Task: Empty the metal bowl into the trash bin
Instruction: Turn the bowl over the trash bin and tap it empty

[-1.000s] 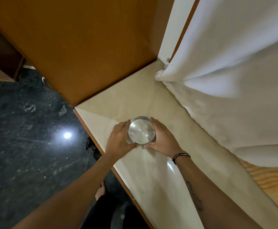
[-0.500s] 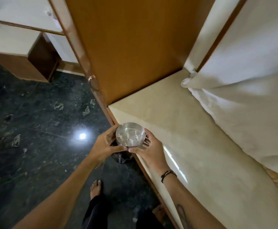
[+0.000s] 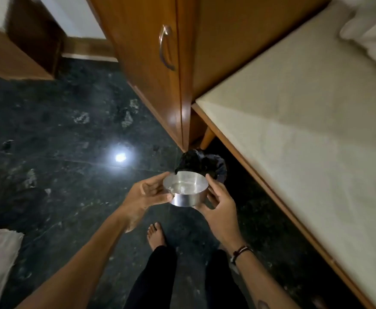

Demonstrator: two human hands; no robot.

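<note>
Holding the metal bowl (image 3: 185, 188) between them, the left hand (image 3: 147, 194) and the right hand (image 3: 221, 205) each press curled fingers against its opposite sides, so that it hangs upright and level above the dark stone floor (image 3: 55, 139), its mouth facing up. Just beyond the bowl, the trash bin (image 3: 214, 164) with its crumpled black liner stands on the floor at the corner of the wooden cabinet (image 3: 160, 70), partly under the edge of the pale table (image 3: 305, 134). A bare foot (image 3: 155, 235) rests on the floor below the bowl.
</note>
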